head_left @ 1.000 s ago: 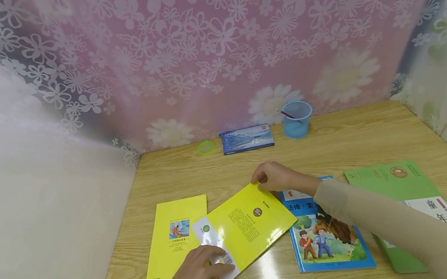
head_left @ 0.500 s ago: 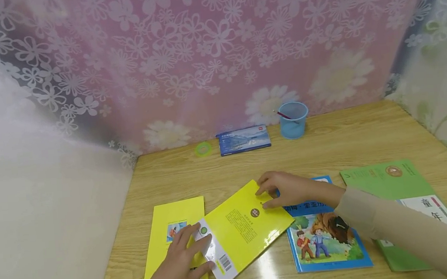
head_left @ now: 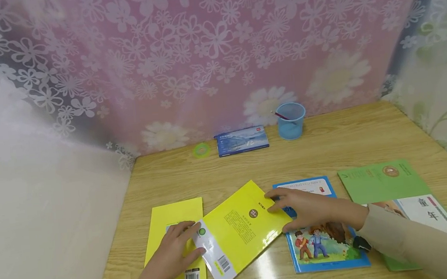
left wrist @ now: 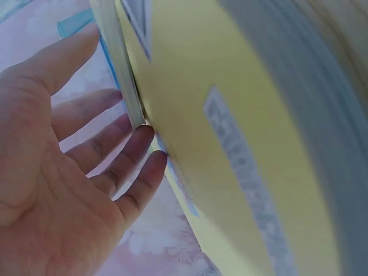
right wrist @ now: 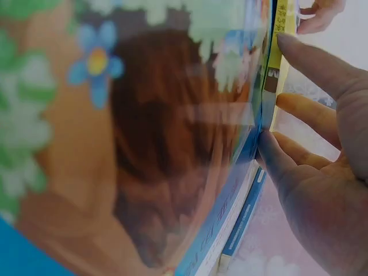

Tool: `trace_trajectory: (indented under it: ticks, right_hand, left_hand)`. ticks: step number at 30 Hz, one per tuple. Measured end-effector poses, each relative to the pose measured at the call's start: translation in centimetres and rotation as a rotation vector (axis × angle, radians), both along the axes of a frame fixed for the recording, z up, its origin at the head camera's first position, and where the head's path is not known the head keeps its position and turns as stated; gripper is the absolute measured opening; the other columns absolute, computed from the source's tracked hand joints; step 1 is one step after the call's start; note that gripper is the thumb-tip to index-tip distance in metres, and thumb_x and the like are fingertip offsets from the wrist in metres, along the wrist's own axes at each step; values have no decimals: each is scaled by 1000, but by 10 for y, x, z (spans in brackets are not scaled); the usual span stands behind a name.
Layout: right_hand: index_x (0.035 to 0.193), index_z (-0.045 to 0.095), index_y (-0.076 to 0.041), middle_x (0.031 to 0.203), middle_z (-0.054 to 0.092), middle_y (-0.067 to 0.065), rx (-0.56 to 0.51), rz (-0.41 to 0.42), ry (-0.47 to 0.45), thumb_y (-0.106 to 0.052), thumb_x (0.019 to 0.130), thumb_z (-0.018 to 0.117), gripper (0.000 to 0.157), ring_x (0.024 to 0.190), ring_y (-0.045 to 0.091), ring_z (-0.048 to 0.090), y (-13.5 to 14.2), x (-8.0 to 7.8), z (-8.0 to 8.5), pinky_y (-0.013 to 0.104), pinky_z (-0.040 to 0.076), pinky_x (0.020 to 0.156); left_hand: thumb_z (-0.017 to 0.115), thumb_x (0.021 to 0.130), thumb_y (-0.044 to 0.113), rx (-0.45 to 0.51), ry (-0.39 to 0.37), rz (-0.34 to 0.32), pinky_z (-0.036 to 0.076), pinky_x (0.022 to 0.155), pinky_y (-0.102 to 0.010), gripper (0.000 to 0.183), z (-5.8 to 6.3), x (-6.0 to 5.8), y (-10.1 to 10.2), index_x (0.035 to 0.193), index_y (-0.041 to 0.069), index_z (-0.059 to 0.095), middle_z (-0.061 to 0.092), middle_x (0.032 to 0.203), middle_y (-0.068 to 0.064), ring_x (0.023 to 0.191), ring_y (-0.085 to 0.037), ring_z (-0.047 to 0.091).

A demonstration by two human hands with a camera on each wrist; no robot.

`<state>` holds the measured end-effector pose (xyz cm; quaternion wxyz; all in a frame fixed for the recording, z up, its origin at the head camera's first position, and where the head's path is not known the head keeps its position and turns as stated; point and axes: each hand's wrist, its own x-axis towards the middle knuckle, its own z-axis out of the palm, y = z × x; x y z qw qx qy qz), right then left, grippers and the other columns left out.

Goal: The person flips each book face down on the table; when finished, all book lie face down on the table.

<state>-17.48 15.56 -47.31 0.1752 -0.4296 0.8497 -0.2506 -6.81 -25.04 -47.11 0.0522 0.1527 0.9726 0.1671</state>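
Note:
A yellow book with a white strip and barcode at one end [head_left: 238, 226] lies slanted on the table, its left end overlapping a second yellow book [head_left: 191, 207]. My left hand [head_left: 173, 248] is over that second book, fingertips and thumb right at the white end of the slanted one. At the opposite end, my right hand [head_left: 307, 207] touches the slanted book's right edge with spread fingers, thumb by its lower corner. Beneath the right hand lies a blue picture book [head_left: 331, 258] with two cartoon children. In the left wrist view, the left fingers [left wrist: 138, 149] look lightly bent against book edges.
To the right lies a green book [head_left: 384, 183], partly under the right sleeve [head_left: 408, 238]. Along the back wall are a roll of green tape [head_left: 201, 150], a flat blue box [head_left: 242, 141] and a light-blue mesh pen cup [head_left: 291, 123] holding a pencil.
The left hand has slid up and left from the barcode corner to the end edge. The right hand has moved from the top edge to the right edge. The slanted book has barely moved.

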Motion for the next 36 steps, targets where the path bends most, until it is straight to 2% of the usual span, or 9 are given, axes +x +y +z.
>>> trace_trajectory:
  ticks: [5,12,18,23,27,31,36]
  right_hand:
    - [146,64,-16,167,40,12,31,-22,-24,-30,90,85,61,154,42,39,-3,5,0,53,51,113]
    - [150,59,-15,171,35,12,76,14,-24,-27,95,79,60,155,40,38,-6,-1,3,49,50,116]
    - [148,61,-13,169,39,12,84,20,3,-18,98,76,53,155,40,40,-7,-8,4,51,50,115]
    - [146,63,-11,165,45,14,75,33,47,-11,101,71,46,150,42,45,-9,-14,6,50,52,112]
    - [147,62,-10,166,45,14,84,48,78,-8,102,68,45,151,40,45,-11,-18,5,48,53,111]
    - [149,59,-10,167,43,13,103,64,121,-6,105,63,45,154,38,42,-13,-21,3,46,52,113]
    - [150,58,-9,166,44,12,93,68,144,-3,106,60,45,154,38,42,-16,-23,1,48,50,115]
  left_hand:
    - [82,92,38,-6,8,-3,50,113,-52,68,-2,0,0,151,14,58,59,151,-7,134,-28,53]
    - [84,90,40,3,-3,14,49,115,-50,70,-3,4,-1,149,14,59,58,151,-4,137,-26,52]
    - [86,86,44,32,-20,27,50,112,-48,67,-4,8,0,145,24,62,59,141,4,131,-18,53]
    - [86,87,44,-2,44,-11,52,96,-35,64,-5,14,4,144,26,63,56,126,10,110,-6,49]
    - [81,92,43,-8,98,-42,51,87,-31,55,-4,19,6,142,25,66,55,119,10,102,-3,48]
    - [78,97,32,-5,155,-105,51,82,-28,42,-6,20,7,137,25,69,58,110,9,93,-1,51]
    - [82,92,19,5,241,-184,49,75,-21,41,-10,21,6,132,24,72,61,100,8,85,-1,51]
